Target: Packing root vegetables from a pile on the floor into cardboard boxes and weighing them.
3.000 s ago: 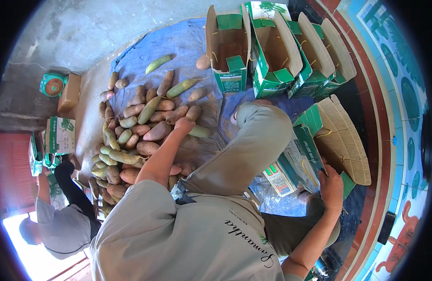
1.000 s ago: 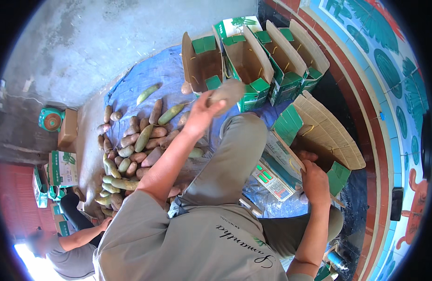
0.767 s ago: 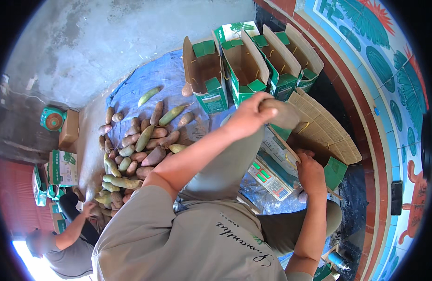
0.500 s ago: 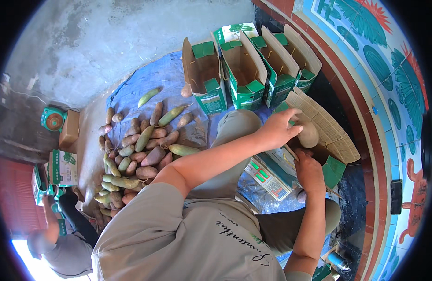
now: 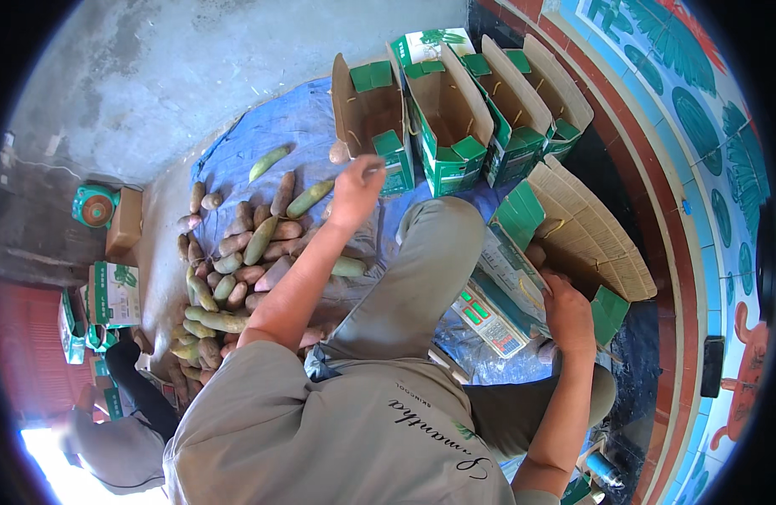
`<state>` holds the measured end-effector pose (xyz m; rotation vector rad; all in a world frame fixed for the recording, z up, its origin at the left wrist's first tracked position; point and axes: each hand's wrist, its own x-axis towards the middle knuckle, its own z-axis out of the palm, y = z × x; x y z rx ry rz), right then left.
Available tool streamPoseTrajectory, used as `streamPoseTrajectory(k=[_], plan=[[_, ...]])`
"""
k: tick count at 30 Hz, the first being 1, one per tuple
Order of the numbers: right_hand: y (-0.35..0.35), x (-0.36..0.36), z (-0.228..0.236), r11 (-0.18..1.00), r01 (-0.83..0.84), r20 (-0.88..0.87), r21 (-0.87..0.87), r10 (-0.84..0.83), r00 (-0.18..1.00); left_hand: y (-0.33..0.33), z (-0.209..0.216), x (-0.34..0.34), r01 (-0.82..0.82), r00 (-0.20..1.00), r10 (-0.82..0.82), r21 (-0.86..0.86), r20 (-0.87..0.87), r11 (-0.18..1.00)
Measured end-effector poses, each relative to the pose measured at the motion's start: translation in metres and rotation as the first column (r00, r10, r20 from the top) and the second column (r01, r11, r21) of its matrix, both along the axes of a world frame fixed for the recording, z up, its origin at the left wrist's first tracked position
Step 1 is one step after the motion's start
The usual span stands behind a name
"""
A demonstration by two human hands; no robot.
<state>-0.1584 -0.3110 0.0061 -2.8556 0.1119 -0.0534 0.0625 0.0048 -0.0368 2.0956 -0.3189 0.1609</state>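
My left hand [image 5: 357, 195] is raised in front of the leftmost open carton [image 5: 394, 160], its fingers loosely curled and apart, slightly blurred, with nothing seen in them. Close beside it lies a brownish root vegetable [image 5: 339, 152]. My right hand [image 5: 566, 313] grips the near wall of an open green-and-white carton [image 5: 514, 268], some fingers hidden inside. That carton rests on a digital scale [image 5: 495, 330] with lit green displays. Part of a brown root vegetable [image 5: 535, 255] shows inside it. A heap of green and reddish-brown radish-like roots [image 5: 257, 244] lies to my left.
Several open cartons [image 5: 451, 164] stand in a row at the far side on a blue tarp [image 5: 299, 118]. A tiled, painted wall [image 5: 691, 194] curves along the right. At the far left, another person [image 5: 123, 446] sits near stacked cartons [image 5: 114, 295] and a green dial scale [image 5: 95, 206].
My left hand has left the brown root vegetable it held at the carton on the scale and swung left toward the row of cartons. My right hand stays at the carton's wall.
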Motion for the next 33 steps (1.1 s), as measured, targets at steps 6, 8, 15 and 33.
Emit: streamPoseTrajectory(k=[6,8,15,33], plan=[[0.003,0.002,0.008,0.996,0.057,-0.033,0.067,-0.054,0.998,0.058,-0.11,-0.02,0.11,0.977,0.02,0.58,-0.212,0.808],[0.005,0.005,0.01,0.995,0.067,-0.047,0.073,-0.063,0.997,0.076,-0.15,-0.033,0.176,0.948,0.052,0.652,-0.314,0.737],[0.005,0.012,0.014,0.985,0.14,-0.117,0.101,-0.128,0.985,0.124,-0.237,-0.07,0.487,0.736,0.181,0.695,-0.652,0.528],[0.004,0.023,0.015,0.974,0.182,-0.167,0.137,-0.158,0.973,0.092,-0.255,-0.062,0.6,0.76,0.096,0.751,-0.642,0.276]])
